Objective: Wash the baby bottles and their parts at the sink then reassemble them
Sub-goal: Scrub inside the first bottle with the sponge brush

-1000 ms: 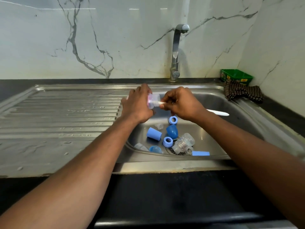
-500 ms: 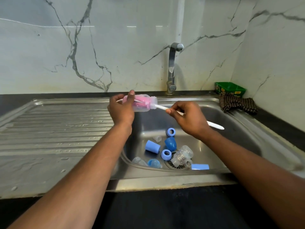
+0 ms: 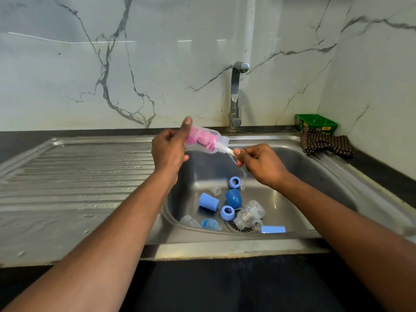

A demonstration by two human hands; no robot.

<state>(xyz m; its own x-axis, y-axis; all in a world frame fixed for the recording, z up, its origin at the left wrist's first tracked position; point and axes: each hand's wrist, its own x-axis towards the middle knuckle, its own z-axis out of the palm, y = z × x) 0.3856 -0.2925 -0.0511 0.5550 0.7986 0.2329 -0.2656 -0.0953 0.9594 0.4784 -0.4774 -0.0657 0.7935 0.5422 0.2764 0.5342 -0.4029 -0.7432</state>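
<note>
The clear plastic baby bottle with the pink sponge brush head inside it (image 3: 203, 140) is held over the basin, tilted with its neck lower and pointing toward the right hand. The left hand (image 3: 168, 149) grips the bottle by its base end, fingers curled round it, thumb raised along the top. The right hand (image 3: 258, 163) pinches the white brush handle (image 3: 227, 150) just outside the bottle mouth; the rest of the handle is hidden behind that hand.

Change noted: half a second ago the bottle lay nearly level and a long length of handle showed beyond the right hand. Now the neck is tipped down, the right hand has closed up to the mouth, and water appears to run from the neck just below the right fingers. Judgement: scrubbing of this bottle is under way or ending, with dirty water being tipped out; rinsing is not yet evident, as no stream shows at the chrome tap (image 3: 236, 95) beyond the hands.

Below the hands, on the floor of the stainless steel sink (image 3: 315, 176), lie unwashed parts: two pale blue screw rings (image 3: 227, 212), a pale blue cap (image 3: 208, 202), a dark blue dome cap (image 3: 233, 198), a second clear bottle (image 3: 248, 214) over the drain. Reassembly has not begun.
</note>
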